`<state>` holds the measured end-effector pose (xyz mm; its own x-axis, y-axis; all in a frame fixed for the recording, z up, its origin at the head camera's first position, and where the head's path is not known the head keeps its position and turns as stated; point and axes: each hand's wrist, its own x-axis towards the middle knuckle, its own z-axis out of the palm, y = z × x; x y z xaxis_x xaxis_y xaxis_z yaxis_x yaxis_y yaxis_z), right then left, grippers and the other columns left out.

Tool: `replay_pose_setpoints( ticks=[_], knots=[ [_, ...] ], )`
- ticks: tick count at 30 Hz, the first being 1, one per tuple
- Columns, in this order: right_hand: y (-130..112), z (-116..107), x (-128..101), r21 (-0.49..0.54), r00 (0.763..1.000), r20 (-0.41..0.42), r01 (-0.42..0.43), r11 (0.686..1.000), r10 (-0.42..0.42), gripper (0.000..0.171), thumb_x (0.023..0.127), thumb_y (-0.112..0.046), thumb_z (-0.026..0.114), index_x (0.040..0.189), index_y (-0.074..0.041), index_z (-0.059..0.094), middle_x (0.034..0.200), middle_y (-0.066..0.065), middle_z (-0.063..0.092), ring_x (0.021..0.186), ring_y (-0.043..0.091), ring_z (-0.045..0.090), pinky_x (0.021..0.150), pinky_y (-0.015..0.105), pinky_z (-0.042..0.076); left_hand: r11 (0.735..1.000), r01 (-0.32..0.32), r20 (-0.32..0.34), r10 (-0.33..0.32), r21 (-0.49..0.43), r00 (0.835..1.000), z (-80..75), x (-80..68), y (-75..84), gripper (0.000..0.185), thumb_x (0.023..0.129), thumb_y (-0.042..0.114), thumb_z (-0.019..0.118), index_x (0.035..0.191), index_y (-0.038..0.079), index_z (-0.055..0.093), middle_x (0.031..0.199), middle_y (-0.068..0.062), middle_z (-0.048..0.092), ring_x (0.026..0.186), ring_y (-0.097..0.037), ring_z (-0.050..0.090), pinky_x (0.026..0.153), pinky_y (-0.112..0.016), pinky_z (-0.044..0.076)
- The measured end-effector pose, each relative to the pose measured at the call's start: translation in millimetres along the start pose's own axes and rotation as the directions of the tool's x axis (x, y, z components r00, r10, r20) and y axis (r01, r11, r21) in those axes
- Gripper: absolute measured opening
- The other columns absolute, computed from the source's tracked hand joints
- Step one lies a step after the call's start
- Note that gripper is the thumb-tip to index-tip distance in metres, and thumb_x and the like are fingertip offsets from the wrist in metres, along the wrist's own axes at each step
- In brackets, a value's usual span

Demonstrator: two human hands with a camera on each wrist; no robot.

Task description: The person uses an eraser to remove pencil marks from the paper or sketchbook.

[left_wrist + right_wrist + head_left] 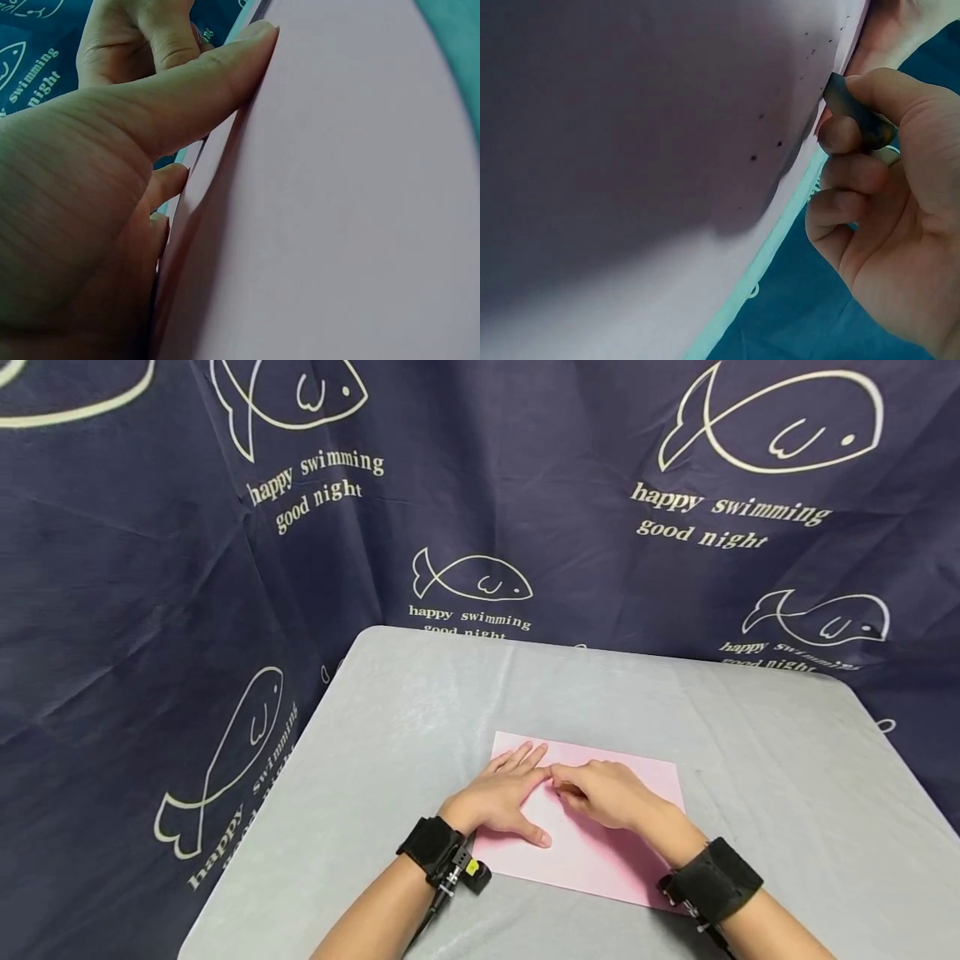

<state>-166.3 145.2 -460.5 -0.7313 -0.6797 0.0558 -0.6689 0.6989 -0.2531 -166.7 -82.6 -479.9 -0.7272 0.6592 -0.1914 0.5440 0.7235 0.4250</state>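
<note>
A pink sheet (pixel 558 864) lies flat on the table. My left hand (pixel 504 797) rests on its left part with fingers spread and thumb apart, pressing it down. Over the sheet's upper middle, my right hand (pixel 611 793) pinches a small dark eraser (pixel 859 112) between thumb and curled fingers. The eraser's slanted tip is right at the sheet's surface in the right wrist view, close to the left fingertips. Several dark crumbs (pixel 780 143) are scattered on the paper near it. In the head view the eraser is hidden behind the right hand.
The sheet sits on a table with a pale grey cover (pixel 405 718). Behind and to the left hangs a dark blue curtain (pixel 585 577) printed with fish and lettering. Black wrist straps (pixel 712 881) with small cameras and cables are worn on both wrists.
</note>
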Motion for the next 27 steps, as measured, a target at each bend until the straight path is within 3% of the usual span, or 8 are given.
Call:
replay_pose_setpoints(
  ticks=[9, 27],
  knots=[
    [6.2, -1.9, -16.1, 0.004, 0.999, -0.02, -0.026, 1.0, 0.026, 0.02, 0.094, -0.02, 0.072, 0.089, -0.028, 0.055, 0.06, -0.018, 0.032, 0.056, 0.002, 0.037, 0.051, 0.02, 0.031, 1.0, -0.001, -0.003, 0.001, -0.01, 1.0, -0.7, 1.4, 2.1, 0.11, 0.075, 0.066, 0.08, 0.164, 0.03, 0.025, 0.175, 0.002, 0.002, 0.162, -0.018, -0.004, 0.132, -0.042, 0.004],
    [25.5, -9.3, -54.5, 0.018, 0.996, -0.041, -0.073, 0.997, 0.074, 0.025, 0.089, -0.015, 0.074, 0.087, -0.031, 0.055, 0.062, -0.02, 0.029, 0.058, 0.0, 0.035, 0.052, 0.019, 0.026, 1.0, -0.011, -0.011, 0.011, -0.004, 1.0, 1.7, 1.9, 0.8, 0.112, 0.074, 0.068, 0.079, 0.164, 0.031, 0.023, 0.175, 0.002, 0.001, 0.162, -0.018, -0.005, 0.132, -0.042, 0.004]
  ],
)
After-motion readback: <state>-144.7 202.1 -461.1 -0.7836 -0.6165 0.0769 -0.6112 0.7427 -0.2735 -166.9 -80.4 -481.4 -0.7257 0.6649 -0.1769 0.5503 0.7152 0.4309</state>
